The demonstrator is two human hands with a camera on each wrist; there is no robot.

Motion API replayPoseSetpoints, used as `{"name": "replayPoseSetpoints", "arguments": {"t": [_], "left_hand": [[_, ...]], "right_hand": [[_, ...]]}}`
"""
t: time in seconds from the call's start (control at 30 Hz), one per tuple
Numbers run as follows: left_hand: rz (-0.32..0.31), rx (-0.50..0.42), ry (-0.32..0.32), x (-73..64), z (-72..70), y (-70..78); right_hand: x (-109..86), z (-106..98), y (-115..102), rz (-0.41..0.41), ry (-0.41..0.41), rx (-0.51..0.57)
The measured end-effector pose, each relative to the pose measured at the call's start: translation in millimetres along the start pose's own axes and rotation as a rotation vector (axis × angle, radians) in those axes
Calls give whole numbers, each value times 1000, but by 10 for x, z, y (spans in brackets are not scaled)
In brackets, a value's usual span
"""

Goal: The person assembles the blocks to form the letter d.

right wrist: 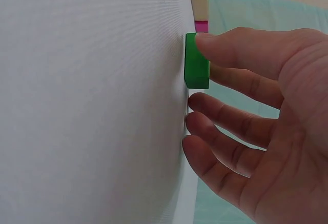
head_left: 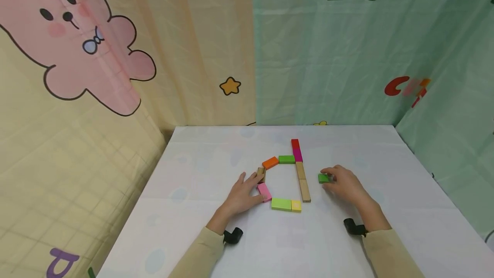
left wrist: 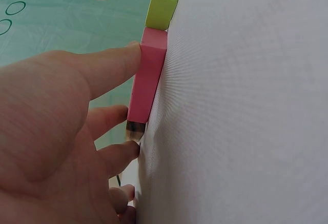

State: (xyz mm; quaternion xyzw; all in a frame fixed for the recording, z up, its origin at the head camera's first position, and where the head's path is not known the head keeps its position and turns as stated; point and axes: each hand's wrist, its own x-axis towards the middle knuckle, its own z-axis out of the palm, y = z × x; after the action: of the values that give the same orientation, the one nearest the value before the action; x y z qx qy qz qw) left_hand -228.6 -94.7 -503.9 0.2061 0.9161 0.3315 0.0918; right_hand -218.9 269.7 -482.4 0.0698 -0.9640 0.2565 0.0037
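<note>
On the table, my left hand spreads at the left of a block outline, its thumb touching the pink block and other fingertips at a wooden block. Both blocks also show in the left wrist view, the pink block lying end to end with a lime one. Right of the outline, my right hand pinches a small green block between thumb and index finger. In the right wrist view this green block sits at the tabletop, the remaining fingers loosely bent below it.
An orange block and another green block form the outline's far side. Red, magenta and wooden blocks make a straight line at right. Lime and yellow blocks lie along the near side.
</note>
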Motion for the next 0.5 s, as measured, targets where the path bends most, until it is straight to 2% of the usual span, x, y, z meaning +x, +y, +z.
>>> {"name": "replayPoseSetpoints", "arguments": {"t": [0.5], "left_hand": [[2,-4,2,-11,-4,10]], "right_hand": [[-27,-4,-35,-18,37,-10]]}}
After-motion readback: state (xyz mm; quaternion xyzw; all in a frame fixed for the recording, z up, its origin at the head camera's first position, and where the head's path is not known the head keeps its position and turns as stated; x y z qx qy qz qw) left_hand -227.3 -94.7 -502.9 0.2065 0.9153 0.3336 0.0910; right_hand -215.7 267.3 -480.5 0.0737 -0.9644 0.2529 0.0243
